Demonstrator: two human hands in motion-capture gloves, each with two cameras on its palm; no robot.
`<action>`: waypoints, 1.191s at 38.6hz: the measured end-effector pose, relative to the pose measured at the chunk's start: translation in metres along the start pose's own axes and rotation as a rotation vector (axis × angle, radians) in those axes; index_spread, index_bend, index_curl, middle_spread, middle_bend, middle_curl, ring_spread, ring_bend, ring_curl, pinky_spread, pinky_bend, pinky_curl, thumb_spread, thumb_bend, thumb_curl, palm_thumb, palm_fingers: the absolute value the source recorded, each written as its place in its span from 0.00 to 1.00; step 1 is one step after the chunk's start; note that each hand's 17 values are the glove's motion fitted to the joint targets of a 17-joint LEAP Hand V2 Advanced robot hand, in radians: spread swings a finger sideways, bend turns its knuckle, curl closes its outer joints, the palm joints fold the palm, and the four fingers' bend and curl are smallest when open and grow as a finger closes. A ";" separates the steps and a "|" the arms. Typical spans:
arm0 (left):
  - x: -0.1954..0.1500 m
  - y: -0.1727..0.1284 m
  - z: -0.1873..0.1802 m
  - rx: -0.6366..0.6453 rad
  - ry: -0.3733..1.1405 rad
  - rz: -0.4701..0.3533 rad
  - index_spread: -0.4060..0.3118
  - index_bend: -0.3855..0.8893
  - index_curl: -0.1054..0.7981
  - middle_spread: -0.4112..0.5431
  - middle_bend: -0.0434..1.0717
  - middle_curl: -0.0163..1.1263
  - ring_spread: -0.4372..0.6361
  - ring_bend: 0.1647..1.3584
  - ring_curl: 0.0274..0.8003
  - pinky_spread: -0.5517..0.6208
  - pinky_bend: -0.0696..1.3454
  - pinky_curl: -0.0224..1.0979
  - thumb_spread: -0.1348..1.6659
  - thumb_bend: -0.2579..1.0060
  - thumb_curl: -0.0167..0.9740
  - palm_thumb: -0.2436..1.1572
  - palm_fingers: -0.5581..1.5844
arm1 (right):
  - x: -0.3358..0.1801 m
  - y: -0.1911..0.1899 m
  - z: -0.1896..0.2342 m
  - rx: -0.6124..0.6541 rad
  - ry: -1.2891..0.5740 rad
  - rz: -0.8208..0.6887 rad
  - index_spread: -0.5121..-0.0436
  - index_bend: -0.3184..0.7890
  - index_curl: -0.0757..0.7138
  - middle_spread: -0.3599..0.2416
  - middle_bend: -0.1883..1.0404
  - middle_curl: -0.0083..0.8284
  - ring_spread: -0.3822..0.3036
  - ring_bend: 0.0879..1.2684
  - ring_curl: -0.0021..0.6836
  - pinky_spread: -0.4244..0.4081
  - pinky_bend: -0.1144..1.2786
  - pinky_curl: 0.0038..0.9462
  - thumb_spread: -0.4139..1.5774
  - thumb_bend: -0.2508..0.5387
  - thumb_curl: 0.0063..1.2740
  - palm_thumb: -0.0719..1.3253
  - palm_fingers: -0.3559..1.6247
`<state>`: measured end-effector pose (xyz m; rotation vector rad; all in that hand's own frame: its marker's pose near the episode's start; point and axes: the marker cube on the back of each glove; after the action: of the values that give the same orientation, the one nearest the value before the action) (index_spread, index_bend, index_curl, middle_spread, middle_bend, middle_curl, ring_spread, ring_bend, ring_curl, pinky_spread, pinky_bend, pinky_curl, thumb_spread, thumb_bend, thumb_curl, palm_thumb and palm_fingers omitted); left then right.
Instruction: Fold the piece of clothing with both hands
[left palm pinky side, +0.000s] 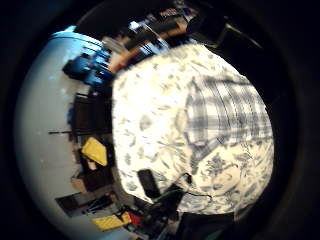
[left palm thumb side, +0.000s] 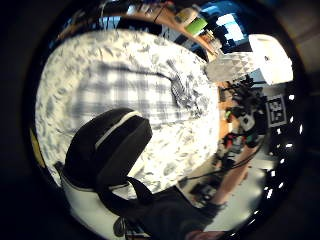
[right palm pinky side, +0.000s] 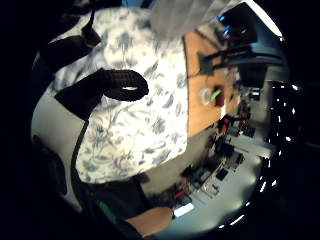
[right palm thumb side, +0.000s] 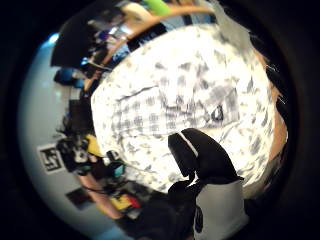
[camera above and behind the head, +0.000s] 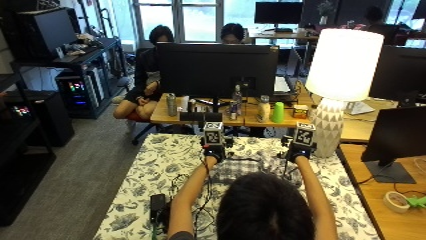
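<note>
Two gloved hands are being held above a table draped in a white cloth with a blue-grey floral print (camera above and behind the head: 143, 185), which is covering the whole worktop. Beyond its far edge a wooden desk (camera above and behind the head: 166, 116) is carrying a large dark monitor (camera above and behind the head: 216, 70), cans and bottles, and a green cup (camera above and behind the head: 278, 112). A white lamp with a patterned base (camera above and behind the head: 336, 82) is standing off the far right corner, and a black device (camera above and behind the head: 158, 202) is lying near the left edge, towards the near side.

A blue-and-white plaid piece of clothing (camera above and behind the head: 233, 167) is lying flat on the cloth, towards the far edge and between the two forearms; much of it is being hidden by the person's head.

Over its far left part the left hand (camera above and behind the head: 213, 150) is being raised, and the right hand (camera above and behind the head: 297, 149) over its far right part. Neither hand is seen touching the fabric. From the palm views a curled black finger (right palm pinky side: 117, 84) is being shown above the floral cloth and a thumb (right palm thumb side: 197, 150) above the plaid, with nothing gripped; whether the left hand's fingers are apart or together cannot be told.
</note>
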<state>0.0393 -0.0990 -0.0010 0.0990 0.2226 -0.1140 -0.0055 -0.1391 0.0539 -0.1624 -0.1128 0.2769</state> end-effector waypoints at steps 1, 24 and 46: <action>0.000 -0.001 0.009 -0.041 0.012 -0.016 0.43 0.40 0.44 0.65 0.16 0.23 0.57 0.40 0.48 0.71 0.53 0.40 0.70 0.18 0.17 0.29 0.29 | 0.005 0.000 0.006 -0.035 0.002 0.069 0.45 0.27 0.32 0.48 0.30 0.52 0.46 0.46 0.62 0.57 0.67 0.45 0.78 0.27 0.13 0.46 0.47; 0.003 -0.039 0.158 -0.403 -0.097 -0.155 0.38 0.37 0.36 0.76 0.18 0.18 0.83 0.40 0.40 0.85 0.63 0.38 0.63 0.16 0.19 0.14 0.21 | 0.015 -0.052 0.134 -0.233 -0.056 0.325 0.45 0.33 0.20 0.71 0.31 0.44 0.69 0.54 0.57 0.67 0.78 0.43 0.76 0.31 0.17 0.45 0.36; -0.003 -0.020 0.157 -0.402 -0.112 -0.221 0.38 0.39 0.33 0.73 0.20 0.22 0.88 0.37 0.35 0.89 0.58 0.33 0.62 0.17 0.19 0.15 0.23 | 0.005 -0.043 0.137 -0.106 -0.042 0.214 0.52 0.39 0.25 0.39 0.50 0.57 0.27 0.65 0.66 0.19 0.71 0.42 0.73 0.42 0.25 0.72 0.79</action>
<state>0.0677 -0.1358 0.1504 -0.3322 0.1405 -0.2917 -0.0080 -0.1588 0.1966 -0.2747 -0.1517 0.4884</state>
